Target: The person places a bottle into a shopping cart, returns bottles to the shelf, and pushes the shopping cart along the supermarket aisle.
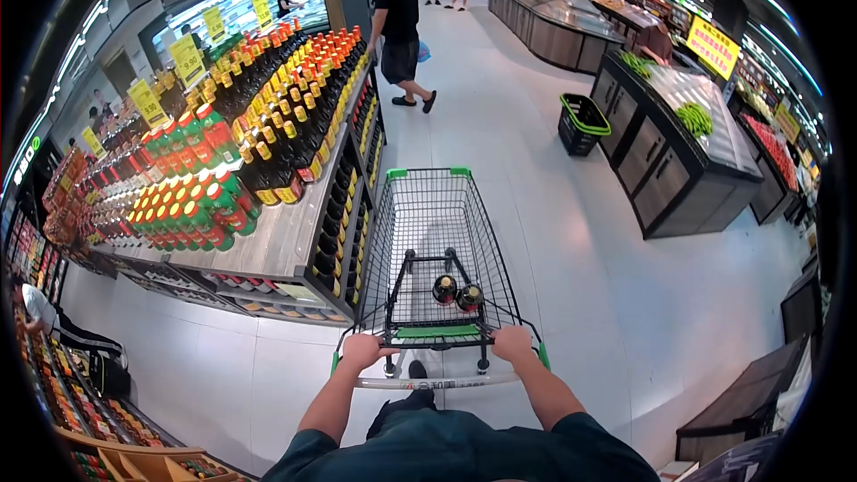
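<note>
My left hand (363,353) is closed on the left end of the shopping cart handle (437,383), its thumb pointing inward. At the right end, my right hand (512,344) is closed on the same cart. The wire shopping cart (428,205) has green corner trim and stretches out ahead of me. Two dark bottles (445,290) (469,297) stand side by side in its near end, right of the middle. The undersides of my fingers are hidden.
Close on the left is a display stand (286,228) crowded with sauce bottles (201,205). A person in black (397,22) walks ahead. A green-rimmed basket (582,129) sits by the vegetable counter (687,165). Another person (54,321) crouches at far left.
</note>
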